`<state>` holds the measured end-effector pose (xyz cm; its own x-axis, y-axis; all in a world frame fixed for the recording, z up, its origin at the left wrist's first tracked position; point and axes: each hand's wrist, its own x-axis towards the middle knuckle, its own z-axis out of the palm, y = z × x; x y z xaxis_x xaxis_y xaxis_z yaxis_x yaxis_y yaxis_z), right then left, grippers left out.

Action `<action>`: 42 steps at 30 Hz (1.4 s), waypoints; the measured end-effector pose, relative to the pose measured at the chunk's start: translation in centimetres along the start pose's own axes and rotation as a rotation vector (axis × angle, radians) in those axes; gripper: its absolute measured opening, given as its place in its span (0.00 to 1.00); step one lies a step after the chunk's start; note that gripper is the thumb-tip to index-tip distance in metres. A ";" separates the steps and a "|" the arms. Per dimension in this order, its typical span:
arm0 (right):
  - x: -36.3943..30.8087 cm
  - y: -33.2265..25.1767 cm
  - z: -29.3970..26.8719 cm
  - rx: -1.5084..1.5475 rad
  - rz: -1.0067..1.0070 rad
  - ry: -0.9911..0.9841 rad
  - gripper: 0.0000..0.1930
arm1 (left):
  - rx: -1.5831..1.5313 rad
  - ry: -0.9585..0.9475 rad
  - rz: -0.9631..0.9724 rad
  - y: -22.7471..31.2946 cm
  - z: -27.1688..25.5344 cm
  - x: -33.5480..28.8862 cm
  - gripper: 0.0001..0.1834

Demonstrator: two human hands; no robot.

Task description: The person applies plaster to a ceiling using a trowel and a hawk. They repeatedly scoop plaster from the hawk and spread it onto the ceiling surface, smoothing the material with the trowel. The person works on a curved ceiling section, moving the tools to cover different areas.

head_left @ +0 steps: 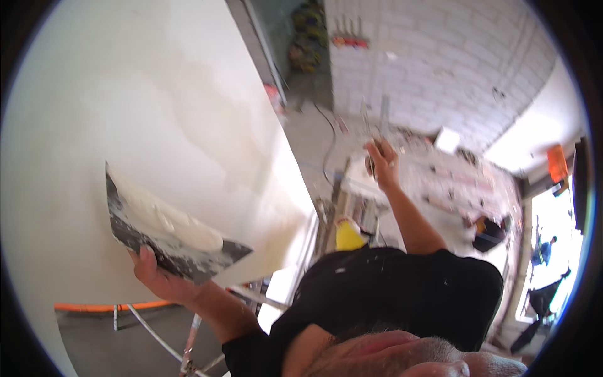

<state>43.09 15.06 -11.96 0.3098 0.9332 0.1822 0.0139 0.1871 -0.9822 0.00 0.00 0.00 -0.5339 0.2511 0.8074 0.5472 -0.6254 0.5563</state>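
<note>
On the left, my left hand point(157, 276) is closed around the lower edge of a wide putty knife point(182, 261), its thumb showing on the near side. The long metal blade is dark and smeared, and a thick ridge of creamy white plaster point(166, 213) lies along it. Close behind the blade stands a pale wall point(94, 81) with damp-looking patches. My right hand point(382, 164) is raised away from the wall, at the middle right, with its fingers curled. A thin pale shape shows just beyond these fingers; what the hand grips is too blurred to name.
Below me is a scaffold frame with white tubes point(147, 330). A yellow bucket point(349, 235) stands near my body among planks. A cable point(330, 141) runs across the dusty floor. A block wall point(433, 56) rises at the back, and a bright window point(543, 251) is at far right.
</note>
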 end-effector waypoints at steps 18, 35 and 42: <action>2.0 -5.4 25.9 1.181 -0.097 -0.456 0.09 | -1.032 -0.108 -0.015 11.5 3.2 10.9 0.19; 4.5 2.7 28.1 1.205 0.285 -0.638 0.15 | -0.804 -0.085 0.172 11.3 -0.4 10.3 0.25; 5.2 2.2 28.7 1.204 0.336 -0.652 0.16 | -0.722 -0.179 0.193 11.8 0.3 10.6 0.27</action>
<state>17.45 29.08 -11.89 -0.3590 0.8954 0.2635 -0.8840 -0.2356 -0.4038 1.04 -4.49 15.15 -0.3253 0.1660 0.9309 0.0302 -0.9821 0.1857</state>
